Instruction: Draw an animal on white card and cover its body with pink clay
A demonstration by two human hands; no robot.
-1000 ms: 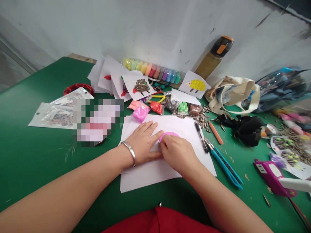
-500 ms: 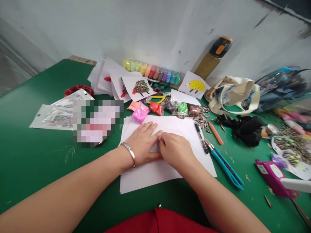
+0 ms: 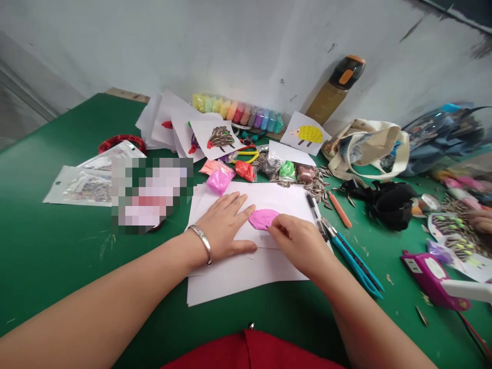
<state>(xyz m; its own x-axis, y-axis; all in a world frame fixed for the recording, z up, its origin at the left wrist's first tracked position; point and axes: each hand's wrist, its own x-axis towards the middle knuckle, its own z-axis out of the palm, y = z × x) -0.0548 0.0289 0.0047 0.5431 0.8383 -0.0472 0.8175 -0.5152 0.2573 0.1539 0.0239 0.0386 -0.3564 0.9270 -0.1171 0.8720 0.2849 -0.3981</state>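
Observation:
A flat pink oval of modelling clay [image 3: 262, 219] lies on white paper [image 3: 219, 287] in front of me. My left hand [image 3: 226, 228], with a silver bangle at the wrist, rests flat on the paper left of the clay, fingers spread. At the clay's right edge, my right hand [image 3: 295, 236] has its fingers curled and pinched together. A tiny dark tip shows at those fingertips, too small to name. Thin drawn lines run below the clay. Behind the paper sits a bag of pink clay [image 3: 220, 180].
Right of the paper lie a black pen [image 3: 315, 215], a blue cutter [image 3: 355, 261] and an orange stick [image 3: 340, 210]. Sunflower seeds [image 3: 317, 189] and bagged clay lie behind. A magenta glue gun [image 3: 434, 282] is further right. Another person's hand [image 3: 481, 223] shows at the right edge.
My right hand has moved right, uncovering the pink clay it was covering. My left hand stays flat on the paper. Another person's hand has come in at the right edge.

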